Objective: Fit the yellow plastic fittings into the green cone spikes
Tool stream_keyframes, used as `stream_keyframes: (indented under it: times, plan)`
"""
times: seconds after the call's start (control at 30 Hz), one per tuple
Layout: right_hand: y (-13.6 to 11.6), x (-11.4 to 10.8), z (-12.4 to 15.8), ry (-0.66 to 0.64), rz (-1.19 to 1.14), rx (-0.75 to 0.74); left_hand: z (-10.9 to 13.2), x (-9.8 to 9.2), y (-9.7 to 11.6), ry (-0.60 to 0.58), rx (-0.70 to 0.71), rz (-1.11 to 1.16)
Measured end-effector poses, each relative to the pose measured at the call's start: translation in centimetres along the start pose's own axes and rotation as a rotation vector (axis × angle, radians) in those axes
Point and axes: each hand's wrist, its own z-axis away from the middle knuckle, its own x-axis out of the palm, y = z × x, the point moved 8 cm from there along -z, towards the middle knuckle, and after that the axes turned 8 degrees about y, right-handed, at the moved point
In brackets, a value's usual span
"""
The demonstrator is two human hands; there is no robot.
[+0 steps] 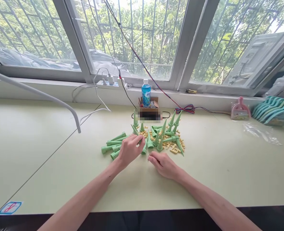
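My left hand (131, 148) is over the left side of a pile of green plastic spikes, its fingers curled and bent down. Whatever its fingertips hold, if anything, is hidden. Close behind that hand a tilted green spike (134, 129) shows. My right hand (164, 165) rests low in front of the pile, thumb and fingers closed together; I cannot make out anything in them. Hollow green spikes (115, 142) lie on the left. Other pointed green spikes (172, 122) stand upright at the back right. Small yellow T-shaped pieces (174, 149) are scattered among them.
A small cardboard box (148, 109) holding a blue-labelled bottle (146, 93) is behind the pile. Coiled cable (186, 108), a pink dustpan (240, 109), turquoise dustpans (274, 110) and clear plastic wrap (262, 133) are to the right. A white tube (47, 93) crosses the left.
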Motion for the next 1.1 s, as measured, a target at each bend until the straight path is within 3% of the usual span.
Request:
stream_keyframes:
  times: [0.37,0.63,0.77,0.93,1.1]
  plan:
    - [-0.1,-0.2,0.0,0.010,-0.055,0.017,1.4,-0.3,3.3,0.015,0.165,0.224]
    - [-0.4,-0.2,0.0,-0.009,-0.081,-0.016,1.5,-1.3,4.3,0.127,0.233,0.457]
    - [-0.6,-0.2,0.1,-0.018,-0.094,-0.017,1.6,-1.2,3.9,0.130,0.183,0.523]
    - [-0.7,-0.5,0.1,-0.001,-0.072,-0.010,1.9,-0.3,3.1,0.044,0.051,0.544]
    - [-0.7,-0.7,0.0,0.026,-0.036,-0.029,2.0,0.3,2.7,-0.007,0.015,0.499]
